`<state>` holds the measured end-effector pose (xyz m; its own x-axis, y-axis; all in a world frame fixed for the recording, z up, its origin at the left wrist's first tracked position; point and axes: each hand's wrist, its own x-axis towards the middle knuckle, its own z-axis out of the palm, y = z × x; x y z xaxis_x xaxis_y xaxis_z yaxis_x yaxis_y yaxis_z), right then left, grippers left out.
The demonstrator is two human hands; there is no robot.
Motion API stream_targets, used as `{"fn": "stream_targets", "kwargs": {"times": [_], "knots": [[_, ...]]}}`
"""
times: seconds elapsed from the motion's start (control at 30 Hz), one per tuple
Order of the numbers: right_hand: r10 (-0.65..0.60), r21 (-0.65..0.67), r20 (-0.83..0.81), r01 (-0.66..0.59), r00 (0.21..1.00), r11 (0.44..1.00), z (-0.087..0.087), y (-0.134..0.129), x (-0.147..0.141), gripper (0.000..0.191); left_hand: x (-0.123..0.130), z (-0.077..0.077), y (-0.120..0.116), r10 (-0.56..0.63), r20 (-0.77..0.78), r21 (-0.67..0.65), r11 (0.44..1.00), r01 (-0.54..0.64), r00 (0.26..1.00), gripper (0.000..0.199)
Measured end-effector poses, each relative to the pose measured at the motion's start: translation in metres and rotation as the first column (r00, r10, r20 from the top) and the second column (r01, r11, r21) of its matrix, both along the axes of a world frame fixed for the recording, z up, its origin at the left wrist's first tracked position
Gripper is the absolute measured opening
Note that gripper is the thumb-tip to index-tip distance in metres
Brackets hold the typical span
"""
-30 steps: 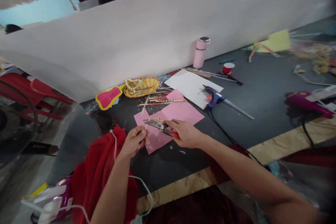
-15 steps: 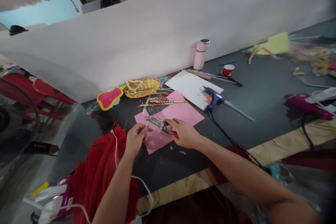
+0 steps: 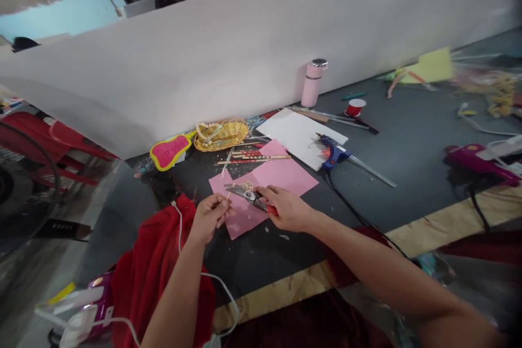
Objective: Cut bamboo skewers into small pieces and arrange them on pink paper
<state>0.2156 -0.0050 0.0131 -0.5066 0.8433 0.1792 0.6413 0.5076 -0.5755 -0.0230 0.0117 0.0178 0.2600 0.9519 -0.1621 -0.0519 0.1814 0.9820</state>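
My right hand (image 3: 287, 207) is wrapped round red-handled pruning shears (image 3: 245, 193), whose blades point left. Between the fingers of my left hand (image 3: 210, 216) is a thin wooden stick (image 3: 229, 193), its upper end at the blades. Under both hands lies a pink sheet of paper (image 3: 248, 219). Small pale cut pieces (image 3: 246, 185) are heaped on the paper just behind the blades. Several patterned sticks (image 3: 255, 156) lie beyond it, near a yellow wicker basket (image 3: 228, 135) with a string of pale beads in it.
A blue glue gun (image 3: 334, 153) with a clear glue stick rests by a white board (image 3: 302, 133). Behind stand a pink bottle (image 3: 312, 84) and a red ribbon spool (image 3: 355, 107). Red cloth (image 3: 150, 266) and a white cable cover the table's left front. A white partition (image 3: 204, 65) closes the back.
The shears' blades have closed slightly around the stick's end, and the heap of cut pieces behind them shows more. Both hands stay in nearly the same place.
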Motion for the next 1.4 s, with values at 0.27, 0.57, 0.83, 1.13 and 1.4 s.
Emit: {"fn": "stream_targets", "kwargs": {"times": [0.27,0.57,0.83,1.13,1.4], "knots": [[-0.027,-0.058,-0.031,0.026,0.999,0.998,0.008,-0.009,-0.008,0.054,0.000,-0.003,0.000,0.065,-0.056,0.086,0.995,-0.060,0.996,0.025],[-0.040,-0.025,-0.125,0.038,0.991,0.999,0.010,-0.006,-0.002,0.054,0.001,-0.002,-0.004,0.037,-0.078,0.133,0.991,-0.026,0.996,0.022],[-0.317,0.047,0.204,0.315,0.926,0.948,-0.006,0.016,0.013,0.049,0.005,-0.006,0.005,0.216,-0.144,0.174,0.966,-0.190,0.966,0.021],[-0.514,0.113,0.251,0.502,0.820,0.857,-0.003,0.029,0.034,0.055,0.007,-0.006,0.002,0.227,-0.276,0.249,0.956,-0.159,0.934,0.019],[-0.566,0.171,0.319,0.541,0.760,0.823,-0.008,0.035,0.047,0.054,0.006,-0.008,0.000,0.310,-0.428,0.411,0.903,-0.123,0.849,0.019]]}}
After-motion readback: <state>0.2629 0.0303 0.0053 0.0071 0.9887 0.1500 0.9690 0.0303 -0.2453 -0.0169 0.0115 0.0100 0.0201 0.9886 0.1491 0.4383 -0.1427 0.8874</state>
